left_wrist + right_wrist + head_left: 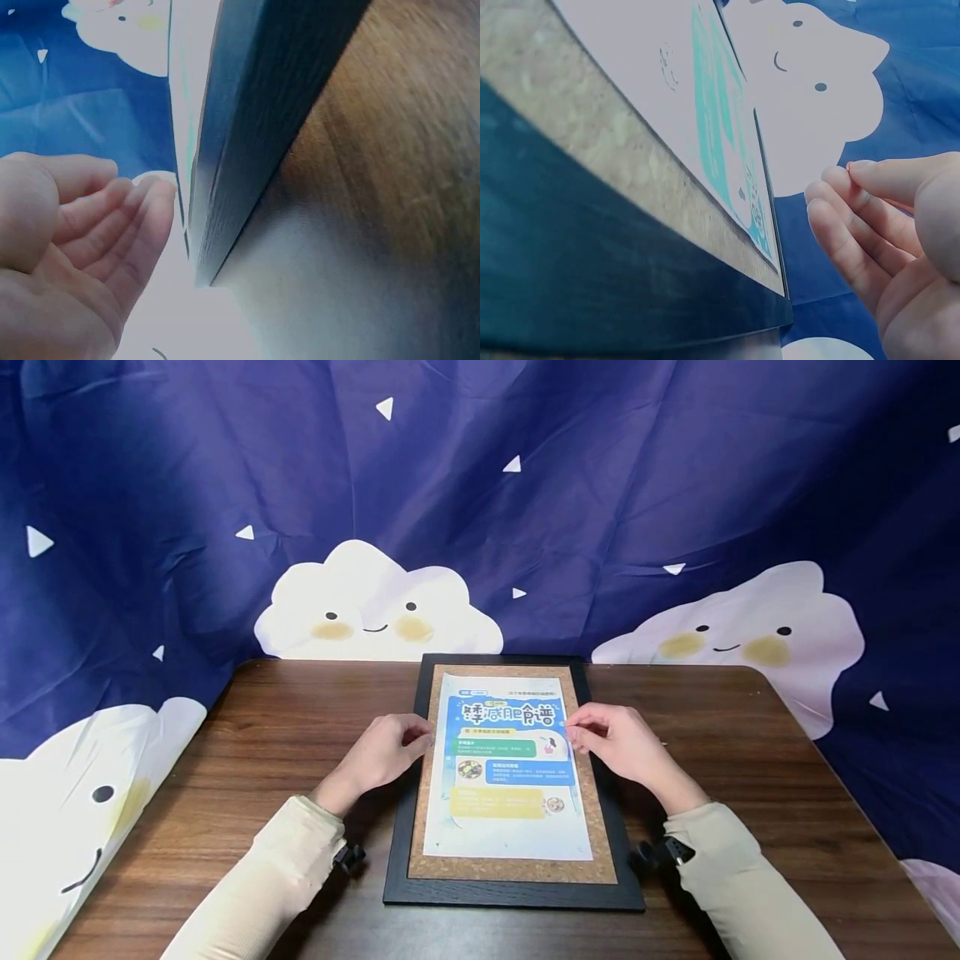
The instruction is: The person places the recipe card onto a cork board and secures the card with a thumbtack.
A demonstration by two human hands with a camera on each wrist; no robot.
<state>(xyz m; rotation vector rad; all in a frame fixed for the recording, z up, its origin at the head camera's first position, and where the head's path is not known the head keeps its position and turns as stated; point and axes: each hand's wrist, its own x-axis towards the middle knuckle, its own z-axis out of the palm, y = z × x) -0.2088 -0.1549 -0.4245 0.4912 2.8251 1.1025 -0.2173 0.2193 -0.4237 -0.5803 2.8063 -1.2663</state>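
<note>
A printed poster point(510, 835) with blue, green and yellow panels lies on the cork board point(517, 868), inside its black frame point(517, 893). My left hand point(386, 752) hovers by the frame's left side, its thumb apart from its bent, relaxed fingers point(139, 232); nothing shows in it. At the poster's right edge are the fingertips of my right hand point(626, 743). In the right wrist view its thumb tip point(866, 171) meets a finger, with a tiny red spot there, too small to identify. Whether either hand touches the poster is unclear.
The board lies on a dark wooden table point(300, 718), its far end at the table's back edge. Behind hangs a blue curtain point(570, 527) with white clouds and triangles. Dark wrist cameras point(348, 858) hang under both cuffs, close to the frame's sides.
</note>
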